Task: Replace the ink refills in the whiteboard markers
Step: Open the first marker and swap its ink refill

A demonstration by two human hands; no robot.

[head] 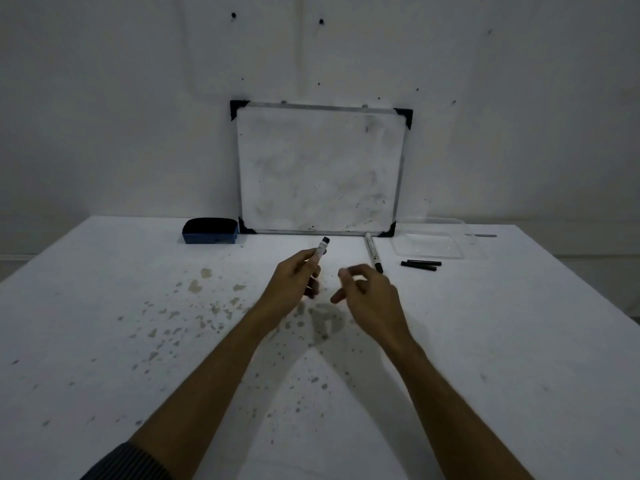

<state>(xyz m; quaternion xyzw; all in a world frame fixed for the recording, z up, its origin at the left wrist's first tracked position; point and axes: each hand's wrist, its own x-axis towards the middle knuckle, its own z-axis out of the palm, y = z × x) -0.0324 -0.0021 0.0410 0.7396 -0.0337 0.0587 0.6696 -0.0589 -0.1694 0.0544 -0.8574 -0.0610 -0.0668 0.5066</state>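
Note:
My left hand (294,282) grips a white whiteboard marker (321,247) above the table's middle, its dark end pointing up and away. My right hand (367,292) hovers just right of it, fingers loosely curled and apart, nothing in them. A second white marker (373,251) with a black tip lies on the table beyond my right hand. Two thin black ink refills (420,265) lie side by side to its right.
A small whiteboard (320,168) leans on the wall at the table's back. A blue eraser (210,231) sits left of it and a clear plastic tray (429,245) to its right. The white table (138,341) is speckled with stains.

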